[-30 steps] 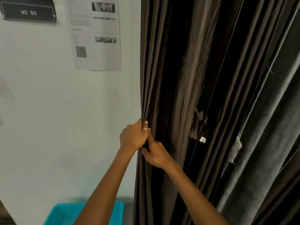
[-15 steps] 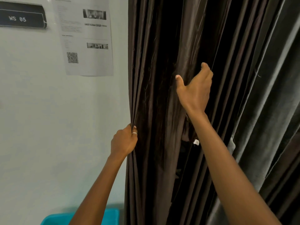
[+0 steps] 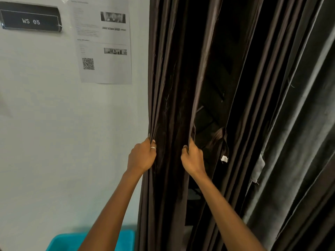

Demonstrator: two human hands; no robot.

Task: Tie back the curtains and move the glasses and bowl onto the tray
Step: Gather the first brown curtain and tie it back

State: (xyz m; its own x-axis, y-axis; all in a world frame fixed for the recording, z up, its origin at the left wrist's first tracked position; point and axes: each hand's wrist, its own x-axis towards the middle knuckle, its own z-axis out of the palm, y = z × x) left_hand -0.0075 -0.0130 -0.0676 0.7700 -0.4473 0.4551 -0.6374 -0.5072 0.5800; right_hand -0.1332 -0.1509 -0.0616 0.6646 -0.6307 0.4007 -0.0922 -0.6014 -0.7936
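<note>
A dark brown pleated curtain (image 3: 170, 87) hangs beside a white wall and fills the middle and right of the head view. My left hand (image 3: 142, 156), with a ring on one finger, grips the curtain's left edge. My right hand (image 3: 193, 159) is closed on a fold a little further right, at the same height. A brown fabric strip with a small white tag (image 3: 224, 159) hangs among the folds just right of my right hand. A greyer curtain (image 3: 299, 133) hangs at the far right. No glasses, bowl or tray are in view.
A white wall (image 3: 63, 133) carries a black sign reading "WS 05" (image 3: 30, 20) and a printed sheet with a QR code (image 3: 104, 42). A turquoise plastic bin (image 3: 72, 241) stands low by the wall under my left arm.
My right hand dropped from the raised open position on the curtain and closed on a fold next to my left hand. My left hand kept its grip on the edge.
</note>
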